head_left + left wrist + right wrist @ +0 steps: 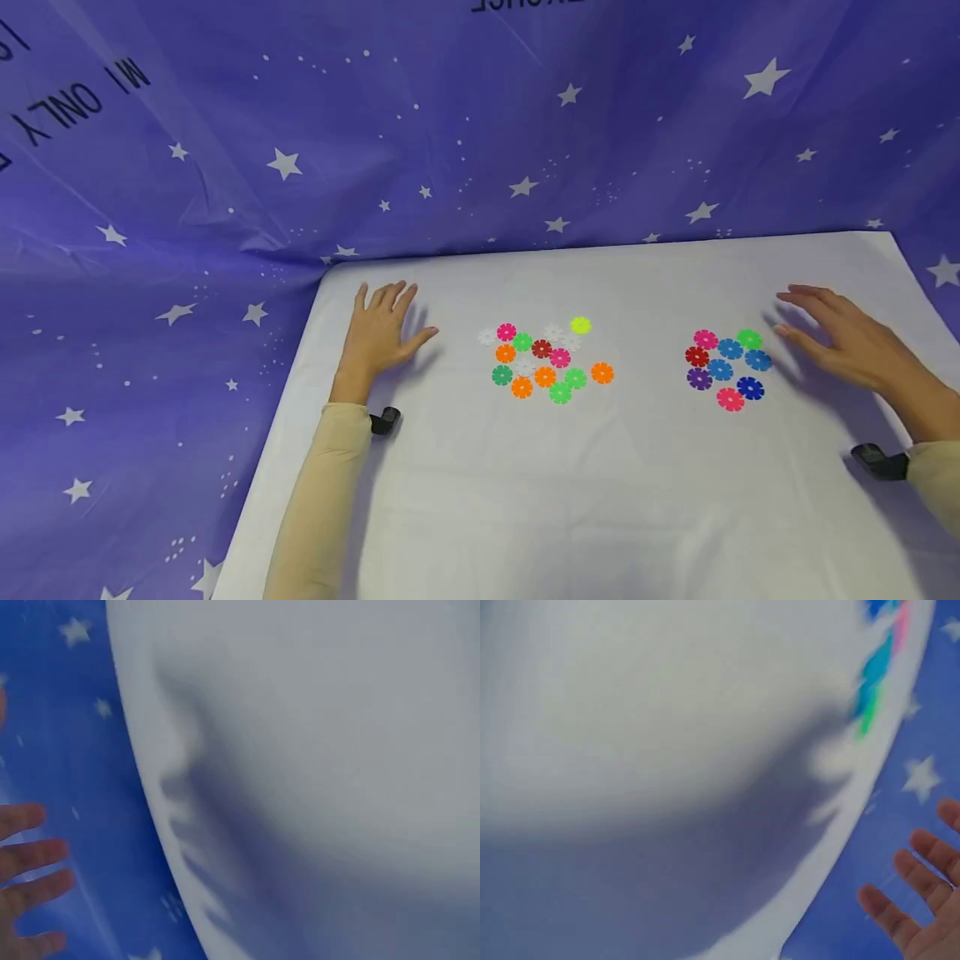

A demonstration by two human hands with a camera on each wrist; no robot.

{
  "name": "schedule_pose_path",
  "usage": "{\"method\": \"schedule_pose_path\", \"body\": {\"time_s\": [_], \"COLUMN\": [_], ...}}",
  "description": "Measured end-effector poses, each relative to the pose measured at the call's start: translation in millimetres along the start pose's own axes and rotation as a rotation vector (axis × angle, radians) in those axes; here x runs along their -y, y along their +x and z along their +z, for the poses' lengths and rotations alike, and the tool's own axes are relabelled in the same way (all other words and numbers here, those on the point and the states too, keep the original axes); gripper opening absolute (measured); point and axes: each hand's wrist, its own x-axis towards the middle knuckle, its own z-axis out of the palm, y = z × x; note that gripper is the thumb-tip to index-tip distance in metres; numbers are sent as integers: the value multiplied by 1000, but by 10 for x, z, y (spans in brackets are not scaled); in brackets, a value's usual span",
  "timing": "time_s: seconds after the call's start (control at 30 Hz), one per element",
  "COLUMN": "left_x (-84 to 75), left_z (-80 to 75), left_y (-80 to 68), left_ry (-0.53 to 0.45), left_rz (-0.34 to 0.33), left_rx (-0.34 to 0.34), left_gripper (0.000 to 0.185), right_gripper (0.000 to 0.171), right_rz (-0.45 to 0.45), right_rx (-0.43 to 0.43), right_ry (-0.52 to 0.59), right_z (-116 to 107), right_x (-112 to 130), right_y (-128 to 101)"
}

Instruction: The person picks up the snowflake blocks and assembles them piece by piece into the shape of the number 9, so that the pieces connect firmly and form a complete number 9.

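Note:
My left hand (378, 333) hovers near the table's left edge with fingers spread and nothing in it. To its right lies a loose group of flat, notched plastic discs, among them an orange disc (602, 372), a yellow disc (581, 325) and a dark red disc (542, 348). My right hand (847, 337) is held over the right side, its fingers extended and holding nothing. Just left of it sits a second group, with a purple disc (700, 378), a dark blue disc (750, 388) and a light green disc (749, 339). Both wrist views show spread fingers (34, 855).
A white cloth covers the table (600, 500). Behind and to the left hangs a purple-blue curtain (450, 125) with white stars. Black wrist-camera pieces stick out at the left wrist (386, 421) and the right wrist (877, 462).

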Motion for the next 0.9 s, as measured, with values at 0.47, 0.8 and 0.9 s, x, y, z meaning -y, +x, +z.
{"method": "schedule_pose_path", "body": {"time_s": [0.47, 0.8, 0.9], "left_x": [-891, -1241, -1295], "left_z": [-91, 8, 67], "left_y": [141, 253, 269], "left_ry": [-115, -369, -400], "left_rz": [263, 337, 327], "left_rx": [-27, 136, 200], "left_gripper": [62, 49, 47], "right_gripper": [43, 33, 30], "right_rz": [-415, -439, -427], "right_rx": [-128, 146, 196], "right_ry": [126, 262, 253], "right_z": [323, 677, 782], "right_x": [1221, 2016, 2166], "right_y": [219, 528, 610]}}
